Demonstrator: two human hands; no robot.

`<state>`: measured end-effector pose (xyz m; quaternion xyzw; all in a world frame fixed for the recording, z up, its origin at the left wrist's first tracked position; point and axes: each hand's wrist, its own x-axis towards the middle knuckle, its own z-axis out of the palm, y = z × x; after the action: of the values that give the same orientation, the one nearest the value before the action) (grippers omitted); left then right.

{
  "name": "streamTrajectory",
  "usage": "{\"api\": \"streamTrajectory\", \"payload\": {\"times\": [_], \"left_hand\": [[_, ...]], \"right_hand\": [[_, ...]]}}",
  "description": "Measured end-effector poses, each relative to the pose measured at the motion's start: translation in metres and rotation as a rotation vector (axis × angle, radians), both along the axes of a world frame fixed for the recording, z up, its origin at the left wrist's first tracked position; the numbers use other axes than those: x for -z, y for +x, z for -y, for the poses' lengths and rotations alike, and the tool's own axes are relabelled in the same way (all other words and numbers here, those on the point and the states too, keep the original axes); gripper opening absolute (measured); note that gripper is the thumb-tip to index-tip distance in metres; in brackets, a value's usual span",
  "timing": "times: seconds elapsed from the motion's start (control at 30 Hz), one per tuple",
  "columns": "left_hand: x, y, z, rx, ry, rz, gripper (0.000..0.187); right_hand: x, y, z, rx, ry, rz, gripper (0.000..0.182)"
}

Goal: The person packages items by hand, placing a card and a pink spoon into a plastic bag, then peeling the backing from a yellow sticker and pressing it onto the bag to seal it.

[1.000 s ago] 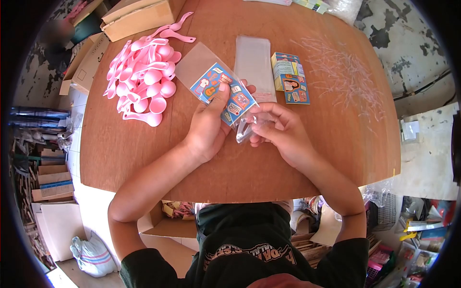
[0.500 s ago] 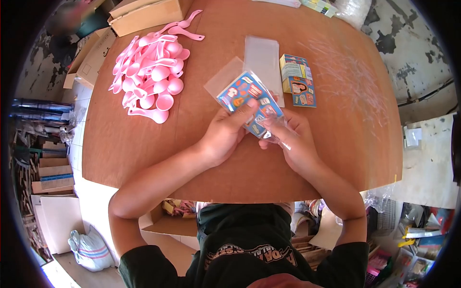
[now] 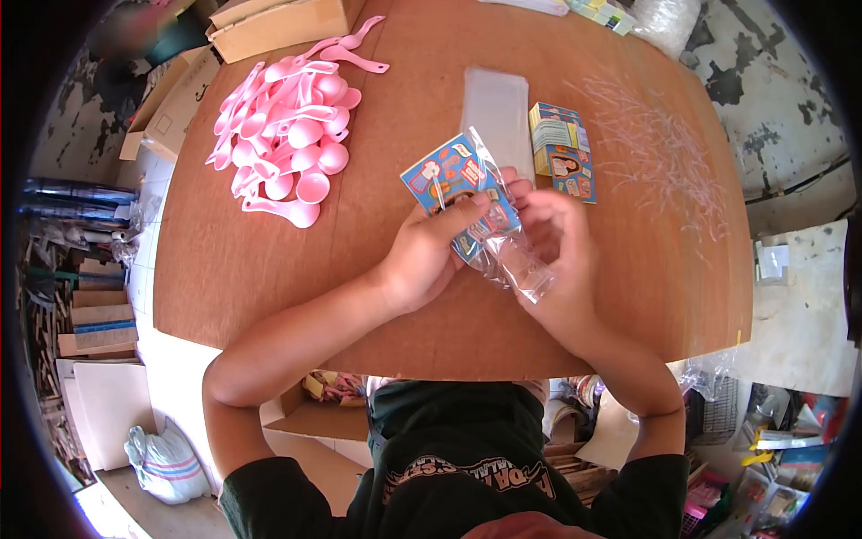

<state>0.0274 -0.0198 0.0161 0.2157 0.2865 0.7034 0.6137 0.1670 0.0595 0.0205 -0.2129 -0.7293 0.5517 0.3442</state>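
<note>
Head view: our left hand (image 3: pixel 422 256) pinches the blue sticker card (image 3: pixel 453 193) inside a clear bag (image 3: pixel 512 256); our right hand (image 3: pixel 557 251) grasps the bag's loose end just beside it.

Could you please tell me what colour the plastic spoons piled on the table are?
The heap of plastic spoons is pink, shown in the head view.

One view only, worn on the person's head. Looks forward and steeply down over the chest onto the brown surface (image 3: pixel 269 260). Close range: both forearms fill the middle, with the left hand (image 3: pixel 422 256) and right hand (image 3: pixel 561 256) near centre. Wide fisheye lens, dark rounded corners, edges bowed. Far edge of the surface sits at the top; floor and clutter show at both sides and below.
</note>
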Motion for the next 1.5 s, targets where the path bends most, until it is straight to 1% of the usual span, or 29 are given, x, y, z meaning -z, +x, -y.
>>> {"api": "streamTrajectory", "payload": {"times": [0.03, 0.07, 0.1, 0.17, 0.2, 0.23, 0.3, 0.33, 0.37, 0.4, 0.43, 0.47, 0.5, 0.53, 0.6, 0.63, 0.7, 0.73, 0.8, 0.87, 0.93, 1.03, 1.1, 1.17, 1.23, 1.3, 1.37, 1.5], "left_hand": [[0.0, -0.003, -0.001, -0.004, -0.001, 0.0, 0.048], [0.0, -0.007, -0.003, 0.022, -0.02, 0.09, 0.047], [0.0, -0.012, -0.004, 0.047, -0.039, 0.18, 0.047], [0.001, -0.02, -0.006, 0.028, -0.073, 0.188, 0.046], [0.001, -0.023, -0.006, 0.008, -0.093, 0.195, 0.046], [0.001, -0.026, -0.007, -0.012, -0.114, 0.201, 0.045], [0.003, -0.032, -0.01, -0.037, -0.131, 0.19, 0.043], [0.002, -0.034, -0.011, -0.049, -0.152, 0.168, 0.041], [0.001, -0.035, -0.011, -0.06, -0.174, 0.147, 0.039], [0.001, -0.032, -0.009, -0.078, -0.157, 0.187, 0.038], [0.001, -0.032, -0.01, -0.079, -0.154, 0.185, 0.038], [0.002, -0.032, -0.012, -0.054, -0.152, 0.129, 0.038], [0.003, -0.033, -0.013, -0.029, -0.15, 0.072, 0.039], [0.006, -0.034, -0.013, -0.01, -0.148, 0.062, 0.046], [0.007, -0.035, -0.013, -0.01, -0.138, 0.045, 0.046], [0.008, -0.036, -0.013, -0.007, -0.129, 0.03, 0.046], [0.009, -0.037, -0.013, -0.002, -0.123, 0.038, 0.047], [0.01, -0.037, -0.013, 0.005, -0.115, 0.05, 0.047], [0.014, -0.038, -0.014, 0.019, -0.129, 0.058, 0.048], [0.016, -0.038, -0.015, 0.04, -0.139, 0.072, 0.048], [0.011, -0.038, -0.014, -0.005, -0.099, 0.035, 0.047], [0.012, -0.038, -0.014, -0.009, -0.079, 0.018, 0.046], [0.008, -0.037, -0.013, -0.029, -0.081, 0.015, 0.045], [0.005, -0.038, -0.012, -0.053, -0.083, 0.014, 0.045], [0.004, -0.04, -0.012, -0.141, -0.094, 0.057, 0.044], [0.003, -0.042, -0.013, -0.174, -0.1, 0.058, 0.046], [0.002, -0.045, -0.013, -0.266, -0.115, 0.089, 0.046], [0.003, -0.043, -0.014, -0.342, -0.089, 0.112, 0.049]], "right_hand": [[-0.003, -0.001, -0.002, 0.093, 0.423, -0.008, 0.022], [-0.006, -0.001, -0.003, 0.186, 0.846, -0.019, 0.025], [-0.01, 0.002, -0.002, 0.18, 0.846, -0.023, 0.025], [-0.019, 0.009, 0.006, -0.17, 1.154, -0.059, 0.03], [-0.02, 0.004, 0.011, -0.194, 1.184, -0.139, 0.026], [-0.026, 0.001, 0.013, -0.197, 1.183, -0.146, 0.026], [-0.045, -0.007, 0.014, -0.216, 1.108, -0.201, 0.024], [-0.055, -0.023, 0.003, -0.206, 1.119, -0.24, 0.021], [-0.06, -0.045, -0.009, -0.123, 1.157, -0.272, 0.019], [-0.064, -0.066, -0.021, -0.095, 1.041, -0.187, 0.013], [-0.068, -0.091, -0.034, -0.118, 0.919, -0.043, 0.013], [-0.073, -0.118, -0.049, -0.14, 0.794, 0.098, 0.015], [-0.066, -0.148, -0.07, -0.137, 0.833, 0.177, 0.018], [-0.05, -0.177, -0.09, -0.134, 0.87, 0.257, 0.021], [-0.014, -0.226, -0.12, -0.071, 0.93, 0.314, 0.029], [-0.014, -0.238, -0.12, -0.071, 0.931, 0.308, 0.029], [-0.01, -0.256, -0.118, -0.133, 0.928, 0.697, 0.029], [-0.007, -0.261, -0.119, -0.135, 0.924, 0.696, 0.029], [0.001, -0.266, -0.121, -0.039, 1.006, 0.549, 0.024], [0.005, -0.268, -0.128, -0.029, 0.957, 0.561, 0.022], [0.004, -0.262, -0.133, -0.015, 0.918, 0.569, 0.02], [-0.006, -0.233, -0.145, 0.006, 1.004, 0.517, 0.019], [-0.02, -0.197, -0.146, -0.058, 0.883, 0.439, 0.016], [-0.038, -0.148, -0.137, -0.146, 0.492, 0.419, 0.015], [-0.057, -0.09, -0.118, -0.204, 0.214, 0.422, 0.016], [-0.066, -0.034, -0.099, -0.278, -0.169, 0.409, 0.018], [-0.063, 0.014, -0.073, -0.188, -0.415, 0.421, 0.015], [-0.04, 0.087, -0.048, -0.058, -0.799, 0.521, 0.016]]}}
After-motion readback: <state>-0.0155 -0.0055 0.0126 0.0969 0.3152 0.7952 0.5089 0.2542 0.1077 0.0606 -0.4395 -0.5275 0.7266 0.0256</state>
